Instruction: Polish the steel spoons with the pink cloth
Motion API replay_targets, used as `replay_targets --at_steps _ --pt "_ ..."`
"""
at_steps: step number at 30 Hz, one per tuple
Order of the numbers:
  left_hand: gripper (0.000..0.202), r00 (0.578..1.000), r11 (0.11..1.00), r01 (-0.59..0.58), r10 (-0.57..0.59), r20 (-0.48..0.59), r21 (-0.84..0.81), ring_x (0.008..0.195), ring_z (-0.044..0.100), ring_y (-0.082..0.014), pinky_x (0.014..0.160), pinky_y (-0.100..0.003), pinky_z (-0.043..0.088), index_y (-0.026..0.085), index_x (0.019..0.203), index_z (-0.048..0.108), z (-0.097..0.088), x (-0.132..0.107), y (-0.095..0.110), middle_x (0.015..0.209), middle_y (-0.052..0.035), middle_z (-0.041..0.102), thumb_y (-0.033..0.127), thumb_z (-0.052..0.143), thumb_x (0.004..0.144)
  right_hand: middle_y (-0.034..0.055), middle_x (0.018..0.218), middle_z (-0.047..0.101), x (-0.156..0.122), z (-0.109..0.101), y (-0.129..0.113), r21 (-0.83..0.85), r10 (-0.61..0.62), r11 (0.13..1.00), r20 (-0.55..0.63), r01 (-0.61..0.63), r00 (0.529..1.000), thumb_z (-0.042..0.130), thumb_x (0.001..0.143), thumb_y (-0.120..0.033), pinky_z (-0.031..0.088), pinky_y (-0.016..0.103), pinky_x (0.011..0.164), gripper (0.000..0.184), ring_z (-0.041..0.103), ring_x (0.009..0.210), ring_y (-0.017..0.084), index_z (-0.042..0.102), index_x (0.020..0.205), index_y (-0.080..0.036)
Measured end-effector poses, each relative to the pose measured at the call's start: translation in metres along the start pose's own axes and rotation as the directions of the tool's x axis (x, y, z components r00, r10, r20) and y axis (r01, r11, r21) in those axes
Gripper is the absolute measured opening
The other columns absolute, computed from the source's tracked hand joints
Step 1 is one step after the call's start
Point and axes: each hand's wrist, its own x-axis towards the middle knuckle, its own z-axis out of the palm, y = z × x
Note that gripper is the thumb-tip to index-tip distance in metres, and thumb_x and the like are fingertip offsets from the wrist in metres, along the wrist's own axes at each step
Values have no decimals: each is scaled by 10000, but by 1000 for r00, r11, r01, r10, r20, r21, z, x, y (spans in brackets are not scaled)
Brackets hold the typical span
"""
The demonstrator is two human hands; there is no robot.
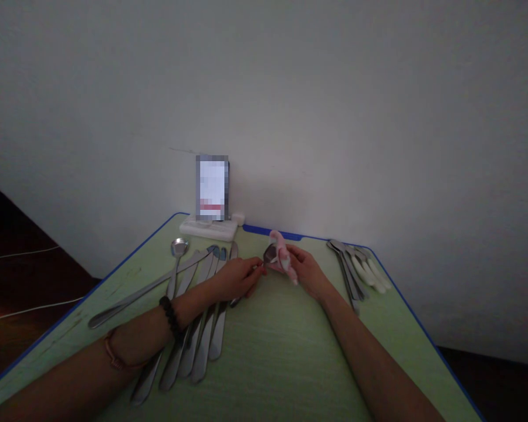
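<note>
My left hand (236, 278) is closed on the handle of a metal spoon (270, 254), whose bowl points toward my right hand. My right hand (307, 270) grips a pink cloth (282, 253) that is pressed against the spoon's bowl. Both hands hover over the middle of the green table (281, 357), near its far edge. Under my left forearm lies a row of several metal knives and spoons (202, 328).
A second pile of metal cutlery (356, 266), some pieces with white handles, lies at the table's right. A phone (212, 187) stands on a white stand (209, 227) against the white wall. A long ladle-like spoon (176, 258) lies at the left. Blue edging rims the table.
</note>
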Motion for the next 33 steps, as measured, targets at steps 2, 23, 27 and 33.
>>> replay_targets --at_steps 2,23,27,33 --pt "279 1000 999 -7 7 5 31 449 506 -108 523 -198 363 164 798 549 -1 -1 3 479 36 554 299 330 905 -20 663 635 0 4 -2 -132 -45 990 -25 42 999 684 672 -400 402 235 573 267 532 580 113 676 826 -181" --pt "310 1000 998 25 -24 -14 59 606 540 -142 612 -237 388 173 844 553 -2 0 6 618 1 577 310 284 917 14 830 701 10 0 6 466 90 885 -196 12 976 627 701 -363 483 301 824 215 634 825 176 636 844 -203" --pt "339 998 992 29 -21 -61 120 698 569 -172 656 -267 394 182 894 586 2 2 -1 724 -26 613 328 280 914 53 894 711 8 -2 -1 543 73 840 -109 -2 991 492 741 -582 490 395 844 442 628 964 243 633 927 -206" --pt "340 999 982 43 -39 -27 183 731 591 -180 664 -262 397 178 903 587 3 4 -3 780 -44 644 343 289 916 48 893 716 0 2 -3 493 94 868 -42 -61 995 593 703 -545 496 388 842 465 646 944 231 603 1023 -207"
